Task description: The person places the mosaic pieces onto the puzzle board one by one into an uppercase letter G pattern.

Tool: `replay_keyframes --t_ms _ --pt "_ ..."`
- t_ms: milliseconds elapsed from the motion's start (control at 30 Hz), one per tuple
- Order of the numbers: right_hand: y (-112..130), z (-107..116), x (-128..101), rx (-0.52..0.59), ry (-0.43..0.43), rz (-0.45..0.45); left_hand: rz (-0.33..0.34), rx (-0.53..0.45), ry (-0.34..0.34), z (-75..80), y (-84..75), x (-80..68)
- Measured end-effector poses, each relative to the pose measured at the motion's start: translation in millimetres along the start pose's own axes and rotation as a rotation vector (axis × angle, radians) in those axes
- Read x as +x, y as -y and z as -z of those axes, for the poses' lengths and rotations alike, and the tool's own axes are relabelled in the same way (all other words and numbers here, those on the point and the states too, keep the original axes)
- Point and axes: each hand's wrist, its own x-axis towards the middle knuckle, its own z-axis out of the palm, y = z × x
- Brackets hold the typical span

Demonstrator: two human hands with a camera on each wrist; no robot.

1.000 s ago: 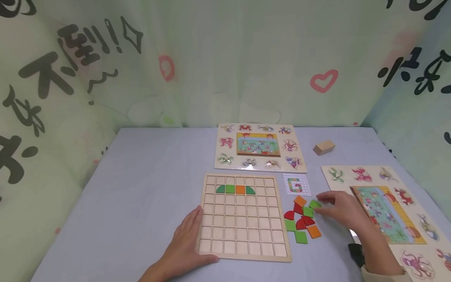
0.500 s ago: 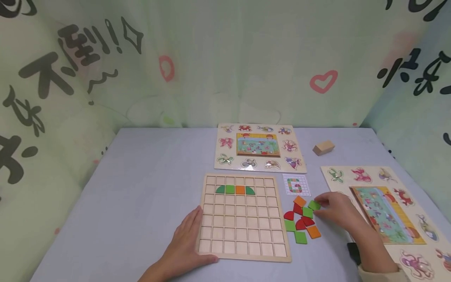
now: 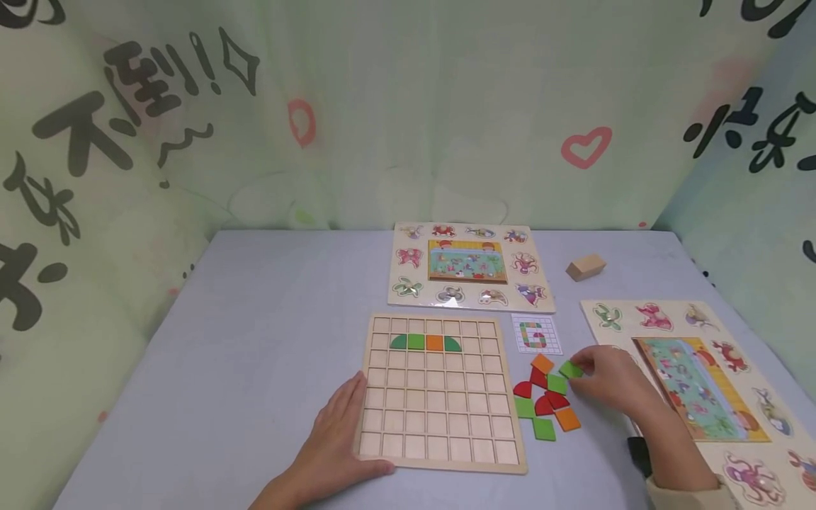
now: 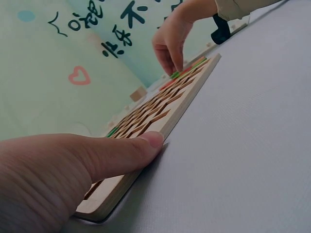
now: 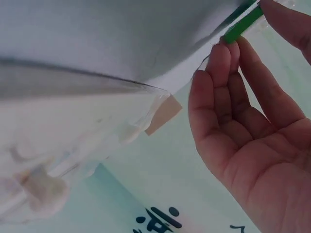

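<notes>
A wooden grid board [image 3: 440, 397] lies on the grey table; its second row holds a green quarter-round, a green square, an orange square [image 3: 435, 343] and a green quarter-round. My left hand [image 3: 338, 432] rests flat on the board's near left corner, thumb along its edge [image 4: 146, 143]. To the board's right lies a loose pile of red, green and orange tiles [image 3: 546, 400]. My right hand [image 3: 608, 379] pinches a green tile [image 3: 570, 369] at the pile's far right, between thumb and fingertips [image 5: 243, 29].
A small pattern card [image 3: 537, 333] lies just beyond the pile. An animal peg puzzle [image 3: 468, 267] sits behind the grid board, and another [image 3: 695, 375] at the right table edge. A wooden block [image 3: 586, 267] lies far right. Patterned curtains surround the table.
My right hand drew slightly leftward and closed its fingertips on the green tile at the pile's edge. The left hand and the board stayed put.
</notes>
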Motion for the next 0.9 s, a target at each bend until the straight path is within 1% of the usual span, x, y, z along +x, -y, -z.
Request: replay_keyframes --t_ms 100,200,367,433,533,633,767,833,900 --pt "7.7 0.1 2.2 0.011 -0.037 0.016 -0.006 -0.002 -0.01 -0.2 0.1 -0.5" --pt "22.9 -0.9 4.0 0.03 -0.058 0.057 -0.001 0.0 -0.009 0.0 -0.2 -0.8" --pt "51.7 -2.9 6.4 0.061 -0.059 0.146 -0.003 -0.003 -0.007 0.0 0.2 -0.7" --pt "63.8 -5.1 7.9 0.075 -0.052 0.175 -0.012 -0.003 -0.014 0.0 0.5 -0.7" --pt "82.4 -10.1 11.5 0.082 -0.034 0.241 -0.011 -0.002 -0.015 0.0 0.9 -0.5" --pt "100.3 -17.4 15.9 0.063 -0.02 0.328 -0.009 0.004 -0.012 -0.2 1.6 -0.1" --pt "121.1 -27.0 22.5 0.02 -0.021 0.484 -0.016 0.006 -0.013 -0.5 2.4 0.2" --pt "130.3 -30.8 25.7 -0.001 -0.019 0.562 -0.025 0.003 -0.023 -0.7 2.7 0.0" --pt "139.7 -34.0 28.3 -0.023 -0.007 0.615 -0.037 -0.001 -0.033 -0.9 3.1 -0.4"
